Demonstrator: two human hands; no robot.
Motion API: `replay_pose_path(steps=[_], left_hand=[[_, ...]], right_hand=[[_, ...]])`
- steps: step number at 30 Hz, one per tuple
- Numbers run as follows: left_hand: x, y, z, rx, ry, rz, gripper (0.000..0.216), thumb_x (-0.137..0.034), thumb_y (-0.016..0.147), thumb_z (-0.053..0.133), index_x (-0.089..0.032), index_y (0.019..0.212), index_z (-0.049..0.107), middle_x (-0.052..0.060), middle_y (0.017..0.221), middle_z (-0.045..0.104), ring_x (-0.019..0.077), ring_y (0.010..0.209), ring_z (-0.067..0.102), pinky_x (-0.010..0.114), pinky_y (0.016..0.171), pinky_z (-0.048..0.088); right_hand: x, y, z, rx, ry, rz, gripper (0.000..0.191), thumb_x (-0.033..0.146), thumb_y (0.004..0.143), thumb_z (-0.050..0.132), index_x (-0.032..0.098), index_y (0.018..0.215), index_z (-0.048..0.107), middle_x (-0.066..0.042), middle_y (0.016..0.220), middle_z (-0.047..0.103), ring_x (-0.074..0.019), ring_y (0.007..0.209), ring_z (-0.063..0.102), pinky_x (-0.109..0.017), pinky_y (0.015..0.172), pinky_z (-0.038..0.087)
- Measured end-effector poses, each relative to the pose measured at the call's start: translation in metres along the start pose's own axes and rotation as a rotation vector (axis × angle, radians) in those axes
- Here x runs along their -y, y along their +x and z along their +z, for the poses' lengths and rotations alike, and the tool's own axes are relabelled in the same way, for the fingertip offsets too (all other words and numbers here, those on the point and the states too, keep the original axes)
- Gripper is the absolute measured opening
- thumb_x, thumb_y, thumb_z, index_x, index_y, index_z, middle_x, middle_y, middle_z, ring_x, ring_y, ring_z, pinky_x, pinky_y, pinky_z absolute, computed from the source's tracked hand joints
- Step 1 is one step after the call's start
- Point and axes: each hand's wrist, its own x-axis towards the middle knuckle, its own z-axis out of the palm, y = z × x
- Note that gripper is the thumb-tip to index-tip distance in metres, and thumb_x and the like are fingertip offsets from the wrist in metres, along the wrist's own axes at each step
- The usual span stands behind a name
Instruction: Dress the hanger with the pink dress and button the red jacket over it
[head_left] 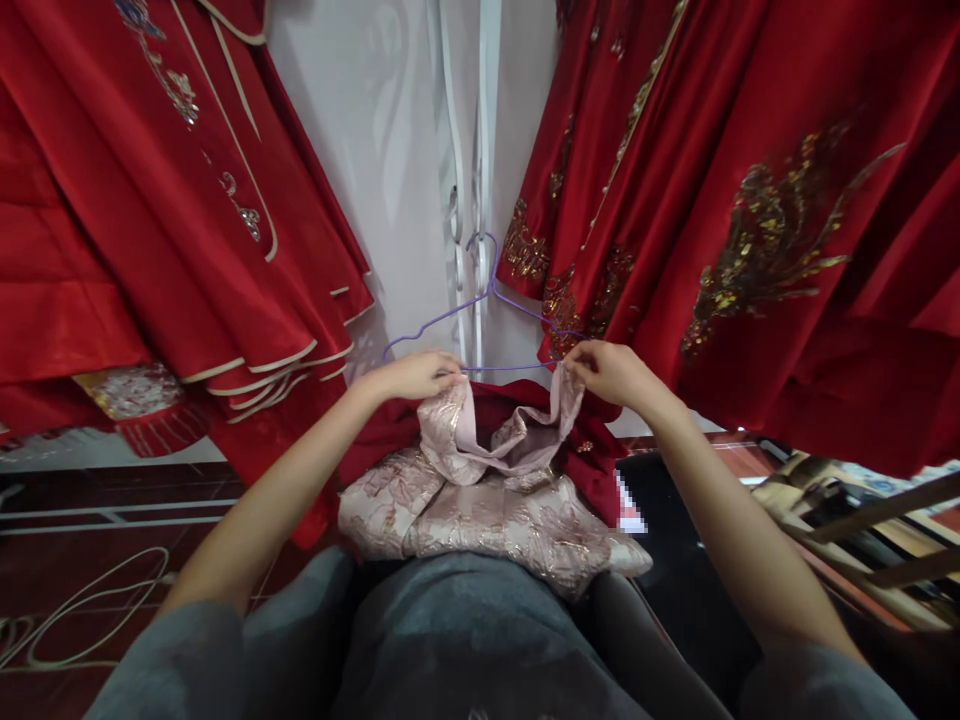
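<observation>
My left hand (pixel 415 376) is closed on the left end of a thin purple wire hanger (pixel 480 300) together with the edge of a pale pink brocade garment (pixel 480 500). My right hand (pixel 606 371) pinches the hanger's right end and the garment's other shoulder. The hanger's hook points up toward the white wall. The pink garment has a red lining and drapes down over my lap.
Red embroidered robes (pixel 187 200) hang at the left, and more red robes with gold embroidery (pixel 765 230) hang at the right. A white wall with a pipe (pixel 469 150) lies between them. A white cable (pixel 90 610) lies on the dark red floor. Wooden slats (pixel 877 520) stand at right.
</observation>
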Motion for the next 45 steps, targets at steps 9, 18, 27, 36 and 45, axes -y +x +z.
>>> replay_pose_path(steps=[9, 18, 27, 36, 45], left_hand=[[-0.008, 0.031, 0.068, -0.056, 0.159, 0.008, 0.023, -0.027, 0.087, 0.051, -0.02, 0.085, 0.073, 0.008, 0.156, 0.029, 0.0318, 0.145, 0.016, 0.063, 0.112, -0.005], [-0.018, -0.008, 0.058, -0.064, 0.022, 0.022, 0.031, -0.037, 0.093, 0.045, -0.025, 0.088, 0.073, 0.005, 0.15, 0.039, 0.0303, 0.138, 0.032, 0.061, 0.113, 0.0], [-0.024, -0.014, 0.057, -0.057, -0.005, 0.026, 0.03, -0.038, 0.094, 0.045, -0.026, 0.089, 0.072, 0.003, 0.153, 0.034, 0.0301, 0.139, 0.031, 0.063, 0.112, -0.001], [-0.026, -0.013, 0.054, -0.052, 0.0, 0.01, 0.031, -0.037, 0.094, 0.045, -0.025, 0.086, 0.072, 0.004, 0.152, 0.036, 0.0293, 0.139, 0.032, 0.061, 0.113, 0.002], [-0.023, -0.014, 0.055, -0.057, -0.041, 0.024, 0.032, -0.04, 0.093, 0.045, -0.025, 0.084, 0.072, 0.001, 0.152, 0.037, 0.0272, 0.138, 0.033, 0.055, 0.115, -0.001]], right_hand=[[-0.02, 0.027, -0.018, -0.111, -0.104, -0.07, 0.021, 0.033, 0.084, 0.059, 0.021, 0.095, 0.072, -0.002, 0.159, 0.019, -0.0397, 0.146, 0.008, -0.065, 0.111, 0.013], [-0.098, 0.026, -0.016, -0.073, -0.442, -0.021, 0.011, 0.027, 0.072, 0.068, 0.02, 0.076, 0.076, 0.002, 0.16, 0.016, -0.0405, 0.146, 0.005, -0.061, 0.115, 0.008], [-0.092, 0.025, -0.02, -0.091, -0.408, 0.001, 0.016, 0.032, 0.075, 0.067, 0.021, 0.081, 0.077, 0.003, 0.161, 0.011, -0.0419, 0.145, 0.003, -0.06, 0.115, 0.009], [-0.081, 0.033, -0.029, 0.018, -0.458, 0.022, 0.01, 0.026, 0.068, 0.071, 0.017, 0.07, 0.076, -0.003, 0.159, 0.02, -0.0395, 0.146, 0.009, -0.05, 0.117, 0.018], [-0.094, 0.031, -0.013, -0.148, -0.434, -0.053, 0.014, 0.031, 0.068, 0.069, 0.019, 0.068, 0.076, 0.005, 0.16, 0.014, -0.0444, 0.144, 0.003, -0.057, 0.117, 0.007]])
